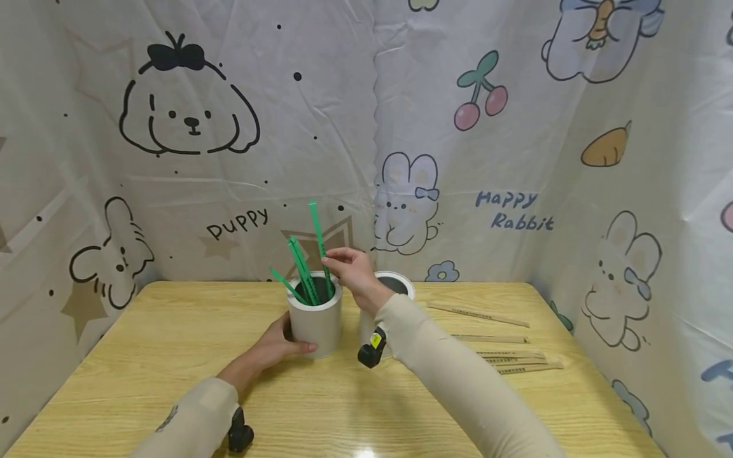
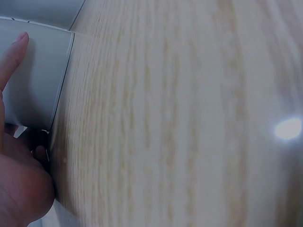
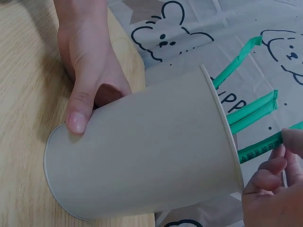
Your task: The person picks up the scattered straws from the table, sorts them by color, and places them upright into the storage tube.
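Observation:
A white cylindrical cup [image 1: 317,327] stands upright on the table, several slim green wrapped sticks [image 1: 301,266] leaning in it. My left hand [image 1: 273,346] grips this cup low on its left side, thumb across the front; its other fingers are mostly hidden behind. Between thumb and fingertips, my right hand [image 1: 356,275] pinches one green stick [image 1: 316,224] above the rim. That stick stands nearly upright, its lower end inside the cup. Printed dark lettering shows on the pinched stick [image 3: 258,149] in the right wrist view.
A second white cup [image 1: 401,277] stands to the right, partly hidden behind my right wrist. Several beige wrapped sticks [image 1: 487,338] lie on the wooden table [image 1: 189,318] at the right. A printed cloth [image 1: 321,127] hangs behind the table.

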The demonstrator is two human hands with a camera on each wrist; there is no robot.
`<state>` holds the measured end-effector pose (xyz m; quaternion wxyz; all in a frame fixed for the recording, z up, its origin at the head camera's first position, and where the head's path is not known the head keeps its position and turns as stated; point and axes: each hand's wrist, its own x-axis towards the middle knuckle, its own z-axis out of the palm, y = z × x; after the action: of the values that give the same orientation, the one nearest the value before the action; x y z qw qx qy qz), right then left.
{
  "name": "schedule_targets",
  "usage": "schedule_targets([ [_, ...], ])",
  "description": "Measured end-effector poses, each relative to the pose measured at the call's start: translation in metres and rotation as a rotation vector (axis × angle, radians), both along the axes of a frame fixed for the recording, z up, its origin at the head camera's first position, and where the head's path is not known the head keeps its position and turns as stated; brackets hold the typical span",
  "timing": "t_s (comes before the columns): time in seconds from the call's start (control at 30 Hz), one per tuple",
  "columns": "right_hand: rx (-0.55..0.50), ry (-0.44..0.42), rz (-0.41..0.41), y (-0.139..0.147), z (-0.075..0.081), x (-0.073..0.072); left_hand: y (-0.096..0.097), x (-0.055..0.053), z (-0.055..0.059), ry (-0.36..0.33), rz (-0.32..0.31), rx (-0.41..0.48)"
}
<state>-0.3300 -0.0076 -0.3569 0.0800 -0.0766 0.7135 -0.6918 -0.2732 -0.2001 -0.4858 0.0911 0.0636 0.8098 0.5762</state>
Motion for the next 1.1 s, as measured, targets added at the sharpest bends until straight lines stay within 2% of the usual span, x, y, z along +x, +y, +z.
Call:
schedule_targets([
  [0.33, 0.08, -0.028, 0.028, 0.002, 0.005, 0.001, 0.0, -0.001, -0.002, -0.004, -0.003, 0.001],
  [0.7, 0.089, -0.019, 0.078, 0.004, 0.011, 0.004, 0.0, -0.002, -0.002, 0.003, -0.019, 0.019],
  [0.9, 0.12, 0.006, 0.107, 0.008, 0.014, 0.006, 0.002, -0.001, 0.001, 0.0, -0.016, 0.012],
  [1.1, 0.15, 0.052, 0.176, 0.01, 0.016, 0.011, 0.001, 0.001, 0.002, -0.006, -0.021, 0.016],
])
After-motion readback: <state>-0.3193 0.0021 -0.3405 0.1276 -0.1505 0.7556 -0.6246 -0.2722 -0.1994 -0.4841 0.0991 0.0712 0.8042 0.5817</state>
